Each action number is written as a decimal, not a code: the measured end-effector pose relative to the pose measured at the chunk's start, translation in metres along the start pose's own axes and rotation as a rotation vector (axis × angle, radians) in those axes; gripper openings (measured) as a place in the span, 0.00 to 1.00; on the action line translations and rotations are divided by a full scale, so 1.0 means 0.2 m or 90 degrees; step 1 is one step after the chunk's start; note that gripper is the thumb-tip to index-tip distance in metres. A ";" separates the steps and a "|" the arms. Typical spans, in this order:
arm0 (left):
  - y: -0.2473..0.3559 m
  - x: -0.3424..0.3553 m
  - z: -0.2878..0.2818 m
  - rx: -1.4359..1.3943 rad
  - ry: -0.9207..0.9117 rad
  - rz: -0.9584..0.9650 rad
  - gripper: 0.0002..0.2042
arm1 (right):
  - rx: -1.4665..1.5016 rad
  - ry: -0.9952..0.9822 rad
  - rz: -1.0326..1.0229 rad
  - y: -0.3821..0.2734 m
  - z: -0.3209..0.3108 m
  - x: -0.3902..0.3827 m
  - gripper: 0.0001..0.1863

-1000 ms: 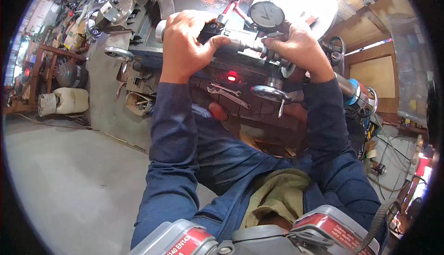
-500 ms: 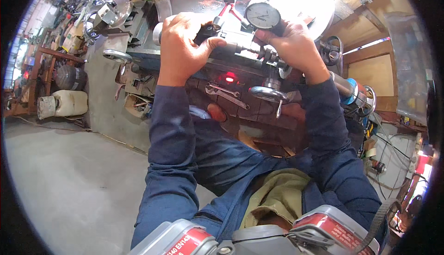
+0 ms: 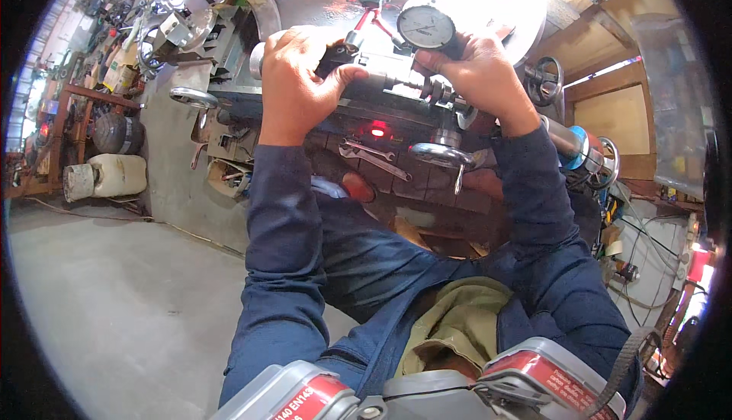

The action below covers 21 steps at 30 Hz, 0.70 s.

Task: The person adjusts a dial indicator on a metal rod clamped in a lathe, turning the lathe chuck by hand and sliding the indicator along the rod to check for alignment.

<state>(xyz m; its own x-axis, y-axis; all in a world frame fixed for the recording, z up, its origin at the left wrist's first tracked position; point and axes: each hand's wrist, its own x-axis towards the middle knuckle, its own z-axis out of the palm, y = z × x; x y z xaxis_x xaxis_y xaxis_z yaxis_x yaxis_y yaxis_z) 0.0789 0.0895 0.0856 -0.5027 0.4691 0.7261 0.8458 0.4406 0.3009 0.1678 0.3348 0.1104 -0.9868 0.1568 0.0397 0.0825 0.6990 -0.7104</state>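
My left hand (image 3: 303,81) is closed round a black clamp block (image 3: 343,51) at the lathe's cylindrical metal housing (image 3: 377,75), thumb pressed along its front. My right hand (image 3: 484,73) grips the back and lower side of a round dial indicator (image 3: 426,27), its thumb just below the white dial. Red-handled arms (image 3: 367,20) of an indicator holder rise between my hands. A stepped metal spindle (image 3: 435,88) runs rightward under my right hand; what the hidden fingertips touch is partly unclear. A chrome handwheel (image 3: 442,153) hangs below on the machine (image 3: 259,98).
Wrenches (image 3: 374,157) lie on a dark shelf under a red lamp (image 3: 378,129). Left are another handwheel (image 3: 193,98), cluttered metal parts (image 3: 174,33) and a white plastic canister (image 3: 114,176). A tailstock-like cylinder with wheel (image 3: 581,149) and wooden panels (image 3: 610,119) stand right.
Both hands have shifted slightly left and down in the picture, along with the dial indicator and much of the machine. Both grips look the same.
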 end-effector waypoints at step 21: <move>0.00 0.01 0.04 -0.019 0.039 0.025 0.26 | -0.284 0.480 0.178 0.76 -1.10 -1.17 0.17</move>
<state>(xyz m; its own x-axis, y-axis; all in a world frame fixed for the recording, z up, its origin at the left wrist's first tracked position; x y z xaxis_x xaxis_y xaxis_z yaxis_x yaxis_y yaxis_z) 0.0768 0.0970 0.0823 -0.4585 0.4377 0.7734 0.8696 0.4002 0.2891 0.4412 0.5591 0.1478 -0.5842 0.6645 0.4660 0.5049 0.7471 -0.4322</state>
